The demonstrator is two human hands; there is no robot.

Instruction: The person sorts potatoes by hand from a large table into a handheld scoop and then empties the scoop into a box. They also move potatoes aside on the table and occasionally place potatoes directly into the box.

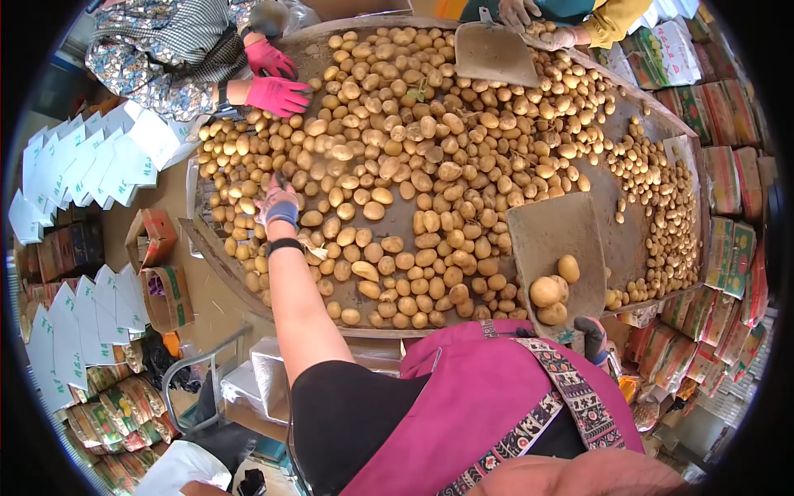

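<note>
Many potatoes [447,171] lie spread over a large wooden-edged table [376,333]. My left hand [279,203], in a grey and pink glove, reaches over the potatoes at the table's left part; its fingers point away from me, and a small dark thing shows at the fingertips. At the near edge on the right, my right hand [592,337], in a dark glove, is wrapped round the near end of a metal scoop [556,227]. Several larger potatoes [549,291] rest in the scoop.
Across the table, a person's pink gloves [278,95] touch potatoes at the left, and another person's gloved hands [556,37] are near a second scoop [495,54]. White cartons [87,157] stand left; stacked boxes [721,186] stand right.
</note>
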